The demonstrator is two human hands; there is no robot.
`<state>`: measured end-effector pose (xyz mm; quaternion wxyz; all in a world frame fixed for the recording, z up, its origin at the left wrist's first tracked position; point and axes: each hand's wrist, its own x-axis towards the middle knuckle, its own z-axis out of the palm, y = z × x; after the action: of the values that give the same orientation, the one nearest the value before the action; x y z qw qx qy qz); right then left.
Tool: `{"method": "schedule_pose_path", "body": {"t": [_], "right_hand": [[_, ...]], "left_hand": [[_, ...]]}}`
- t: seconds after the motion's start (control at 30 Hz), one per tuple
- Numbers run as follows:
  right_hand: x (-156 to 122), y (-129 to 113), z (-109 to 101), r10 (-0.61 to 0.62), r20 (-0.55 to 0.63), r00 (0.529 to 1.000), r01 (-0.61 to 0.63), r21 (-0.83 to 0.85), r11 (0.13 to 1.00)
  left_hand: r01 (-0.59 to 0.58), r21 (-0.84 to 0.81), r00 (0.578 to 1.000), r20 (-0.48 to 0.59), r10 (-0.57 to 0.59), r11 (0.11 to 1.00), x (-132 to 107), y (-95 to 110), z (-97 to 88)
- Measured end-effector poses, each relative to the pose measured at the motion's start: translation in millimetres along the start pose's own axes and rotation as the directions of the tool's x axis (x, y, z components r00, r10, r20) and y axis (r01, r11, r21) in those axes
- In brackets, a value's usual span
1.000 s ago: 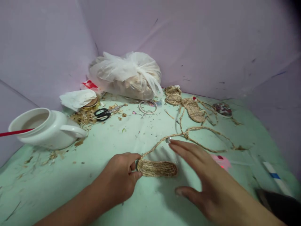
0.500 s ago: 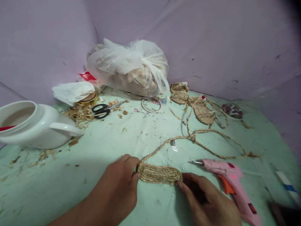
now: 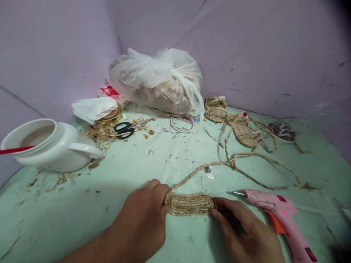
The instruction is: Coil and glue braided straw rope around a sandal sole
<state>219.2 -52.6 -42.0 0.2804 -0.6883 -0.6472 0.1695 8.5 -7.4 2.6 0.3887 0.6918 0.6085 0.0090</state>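
Between my hands lies an oval coil of braided straw rope [image 3: 190,204], flat on the green tabletop [image 3: 153,160]. My left hand [image 3: 146,212] pinches its left end, where the loose braided rope [image 3: 192,174] leaves the coil and runs up and to the right in a loop. The coil's right end is gripped by my right hand [image 3: 244,226], thumb in front and fingers behind. Just right of that hand, a pink glue gun [image 3: 276,204] with an orange trigger rests on its side, a small red light glowing on it.
A white jug [image 3: 63,146] with a red stick stands at left. Behind it are black-handled scissors [image 3: 126,129] among straw scraps. A stuffed plastic bag [image 3: 161,80] sits against the wall, near a tape ring [image 3: 181,123]. Finished-looking woven straw pieces [image 3: 242,129] lie at back right.
The whole scene has shifted slightly right in view as my head turned. Both hands keep their hold on the coil, which stays about where it was on the table.
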Motion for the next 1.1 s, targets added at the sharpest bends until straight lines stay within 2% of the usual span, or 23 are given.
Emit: {"method": "schedule_pose_path", "body": {"t": [0.13, 0.23, 0.37, 0.63, 0.73, 0.87, 1.1], "right_hand": [[1.0, 0.4, 1.1, -0.007, -0.018, 1.000, 0.007, -0.007, 1.000], [2.1, -0.2, 1.0, -0.039, 0.001, 0.999, 0.039, -0.018, 0.999], [1.8, -2.4, 2.7, -0.011, -0.024, 1.000, 0.010, -0.023, 1.000], [-0.7, -3.6, 6.2, -0.008, -0.024, 1.000, 0.007, -0.066, 0.998], [-1.5, -4.9, 6.2, 0.000, -0.031, 1.000, -0.002, -0.065, 0.998], [-1.9, -7.2, 6.5, -0.017, -0.039, 0.999, 0.014, -0.074, 0.997], [-0.6, -10.0, 7.8, -0.050, -0.020, 0.999, 0.049, -0.079, 0.996]], "left_hand": [[0.047, -0.059, 0.999, -0.001, -0.047, 0.997, 1.0, 0.6, -3.7], [-0.001, -0.067, 1.000, -0.007, 0.000, 0.998, 1.7, -1.7, -3.3], [-0.052, -0.059, 0.999, -0.013, 0.051, 0.997, 3.1, -4.5, -1.0], [-0.057, -0.049, 0.998, -0.014, 0.056, 0.997, -1.0, -0.5, 0.0], [-0.061, 0.021, 0.998, -0.025, 0.061, 0.998, -2.7, -0.4, 2.1], [-0.101, 0.134, 0.993, -0.054, 0.109, 0.986, -3.5, -1.3, 4.6], [-0.186, 0.236, 0.971, -0.105, 0.215, 0.954, -2.8, -5.7, 7.5]]}}
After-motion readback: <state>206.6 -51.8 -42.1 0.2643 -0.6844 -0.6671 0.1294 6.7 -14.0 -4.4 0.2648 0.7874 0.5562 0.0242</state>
